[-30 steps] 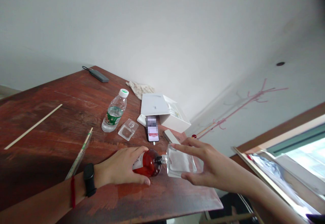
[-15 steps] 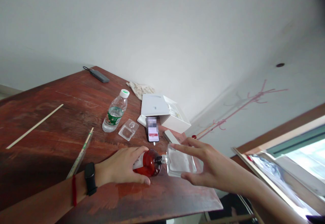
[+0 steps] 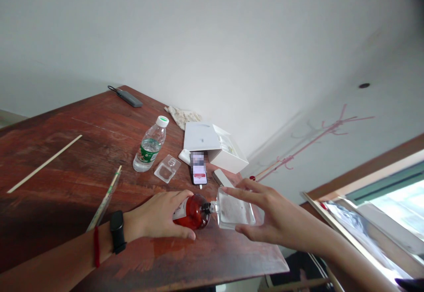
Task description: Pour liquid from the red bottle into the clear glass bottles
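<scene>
My left hand (image 3: 160,216) is wrapped round an amber-red bottle (image 3: 198,212) with a pale label, its neck pointing right. A clear, square-sided glass bottle (image 3: 235,210) is gripped by my right hand (image 3: 265,212), with its neck pointing left. The two bottle mouths meet end to end between my hands, low over the table's front part. Whether any liquid passes between them I cannot tell. The palm side of each hand is hidden.
On the wooden table (image 3: 109,150) stand a water bottle (image 3: 150,146) and an open white box (image 3: 202,137). A phone (image 3: 199,168), a clear plastic tray (image 3: 167,168), wrapped chopsticks (image 3: 106,199), a single stick (image 3: 44,164), a grey device (image 3: 129,96) and a cloth (image 3: 182,116) lie around.
</scene>
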A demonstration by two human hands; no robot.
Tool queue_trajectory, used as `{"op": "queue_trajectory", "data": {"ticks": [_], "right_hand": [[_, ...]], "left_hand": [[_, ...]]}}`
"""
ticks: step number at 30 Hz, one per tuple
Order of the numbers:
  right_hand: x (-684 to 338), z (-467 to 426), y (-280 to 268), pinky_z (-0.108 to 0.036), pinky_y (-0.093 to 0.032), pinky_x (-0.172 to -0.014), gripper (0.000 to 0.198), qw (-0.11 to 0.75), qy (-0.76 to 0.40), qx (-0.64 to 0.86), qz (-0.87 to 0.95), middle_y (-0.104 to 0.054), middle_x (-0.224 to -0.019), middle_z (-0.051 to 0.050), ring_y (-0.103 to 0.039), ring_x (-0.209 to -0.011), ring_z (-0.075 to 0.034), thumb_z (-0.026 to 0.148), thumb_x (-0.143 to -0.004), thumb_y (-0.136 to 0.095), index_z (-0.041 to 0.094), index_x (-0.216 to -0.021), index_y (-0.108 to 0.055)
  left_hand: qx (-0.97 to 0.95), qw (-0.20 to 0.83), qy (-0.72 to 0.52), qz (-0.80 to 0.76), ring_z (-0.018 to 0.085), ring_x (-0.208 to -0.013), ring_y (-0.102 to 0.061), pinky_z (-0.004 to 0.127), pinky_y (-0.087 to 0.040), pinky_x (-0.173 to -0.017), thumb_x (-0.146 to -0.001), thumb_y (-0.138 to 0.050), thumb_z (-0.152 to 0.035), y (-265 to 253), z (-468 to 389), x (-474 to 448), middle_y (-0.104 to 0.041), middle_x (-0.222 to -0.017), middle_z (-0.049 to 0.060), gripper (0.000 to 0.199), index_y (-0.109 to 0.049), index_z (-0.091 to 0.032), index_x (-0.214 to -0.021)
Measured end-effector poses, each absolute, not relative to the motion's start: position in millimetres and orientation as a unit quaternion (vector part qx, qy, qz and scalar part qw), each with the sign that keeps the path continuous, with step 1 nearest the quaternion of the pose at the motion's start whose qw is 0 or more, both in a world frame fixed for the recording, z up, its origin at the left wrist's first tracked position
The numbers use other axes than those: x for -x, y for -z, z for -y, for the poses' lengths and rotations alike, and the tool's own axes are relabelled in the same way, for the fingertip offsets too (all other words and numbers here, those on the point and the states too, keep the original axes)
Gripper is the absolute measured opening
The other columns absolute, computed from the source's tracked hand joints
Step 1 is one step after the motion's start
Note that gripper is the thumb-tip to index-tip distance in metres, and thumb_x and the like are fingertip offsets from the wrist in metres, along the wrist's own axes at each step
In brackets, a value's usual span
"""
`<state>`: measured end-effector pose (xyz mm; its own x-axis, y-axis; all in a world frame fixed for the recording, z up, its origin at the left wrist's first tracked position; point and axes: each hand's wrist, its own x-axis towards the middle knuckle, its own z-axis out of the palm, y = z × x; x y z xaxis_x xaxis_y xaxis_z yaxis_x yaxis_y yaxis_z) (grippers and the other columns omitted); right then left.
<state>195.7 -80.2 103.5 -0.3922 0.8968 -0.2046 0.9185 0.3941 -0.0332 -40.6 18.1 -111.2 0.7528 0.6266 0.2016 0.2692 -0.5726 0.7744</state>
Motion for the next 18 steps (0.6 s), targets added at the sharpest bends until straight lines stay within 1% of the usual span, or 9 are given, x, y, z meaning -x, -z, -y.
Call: {"op": "queue_trajectory", "data": {"ticks": [2, 5, 11, 15, 18], "right_hand": [[-195.1, 80.5, -103.4, -0.065, -0.047, -0.126, 0.074, 0.076, 0.069, -0.546, -0.831, -0.05, -0.175, -0.015, -0.063, -0.147, -0.043, 0.038, -0.092, -0.085, 0.032, -0.162, -0.06], [-193.5, 81.3, -103.2, -0.066, -0.048, -0.125, 0.074, 0.079, 0.064, -0.543, -0.833, -0.048, -0.176, -0.016, -0.064, -0.146, -0.044, 0.035, -0.091, -0.084, 0.03, -0.161, -0.062], [-192.5, 83.5, -102.9, -0.067, -0.048, -0.125, 0.078, 0.085, 0.045, -0.547, -0.831, -0.043, -0.178, -0.015, -0.06, -0.15, -0.045, 0.029, -0.088, -0.085, 0.031, -0.162, -0.06], [-193.0, 83.5, -103.2, -0.066, -0.05, -0.124, 0.075, 0.092, 0.047, -0.548, -0.83, -0.046, -0.177, -0.016, -0.062, -0.149, -0.044, 0.032, -0.09, -0.084, 0.029, -0.162, -0.06], [-193.3, 83.2, -102.8, -0.064, -0.052, -0.123, 0.075, 0.092, 0.04, -0.542, -0.834, -0.045, -0.177, -0.016, -0.063, -0.148, -0.043, 0.033, -0.091, -0.084, 0.03, -0.162, -0.06]], "left_hand": [[-0.855, 0.388, -0.229, -0.258, 0.046, -0.128, -0.073, 0.054, -0.055, -0.11, -0.075, -0.095, -0.068, 111.5, -18.5, 39.8, -0.074, -0.147, 0.015, 0.097, -0.058, -0.022, -0.152], [-0.855, 0.395, -0.219, -0.256, 0.046, -0.13, -0.072, 0.054, -0.055, -0.11, -0.076, -0.094, -0.066, 111.9, -19.4, 39.0, -0.074, -0.147, 0.015, 0.097, -0.057, -0.021, -0.153], [-0.853, 0.398, -0.226, -0.251, 0.045, -0.135, -0.07, 0.053, -0.052, -0.115, -0.075, -0.096, -0.066, 110.8, -20.3, 39.8, -0.072, -0.151, 0.014, 0.095, -0.058, -0.024, -0.152], [-0.853, 0.393, -0.233, -0.254, 0.045, -0.132, -0.071, 0.053, -0.054, -0.113, -0.077, -0.096, -0.064, 111.3, -19.9, 40.7, -0.073, -0.149, 0.015, 0.096, -0.057, -0.022, -0.154], [-0.852, 0.387, -0.235, -0.262, 0.046, -0.13, -0.072, 0.054, -0.053, -0.114, -0.075, -0.096, -0.068, 114.5, -19.8, 40.0, -0.073, -0.148, 0.017, 0.102, -0.057, -0.02, -0.156]]}}
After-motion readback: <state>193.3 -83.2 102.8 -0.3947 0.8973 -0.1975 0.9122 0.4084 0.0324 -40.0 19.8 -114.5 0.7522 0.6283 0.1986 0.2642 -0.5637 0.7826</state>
